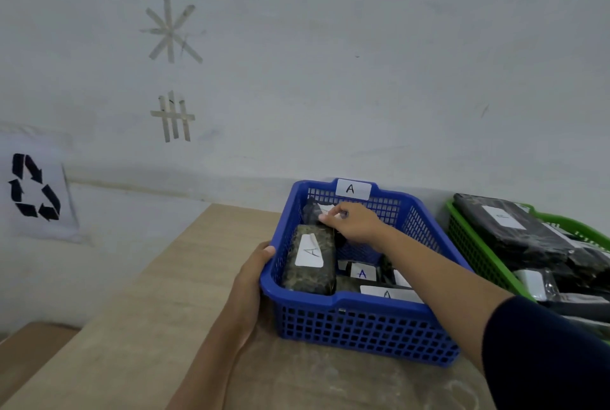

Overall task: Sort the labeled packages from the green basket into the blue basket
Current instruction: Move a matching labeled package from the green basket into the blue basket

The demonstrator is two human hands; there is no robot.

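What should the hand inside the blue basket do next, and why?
Probably let go of the package and pull back out toward the green basket. The right hand pinches that package at the far end of the blue basket, where it seems to lie among the others marked A, while the left hand steadies the rim. More packages wait in the green basket.

2 bare hands; a dark navy sleeve (541, 353) covers the right arm.

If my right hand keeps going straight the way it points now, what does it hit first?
Your right hand points toward the blue basket's far-left corner, fingers on a black package there. It would likely press into that package first, then the basket wall behind.
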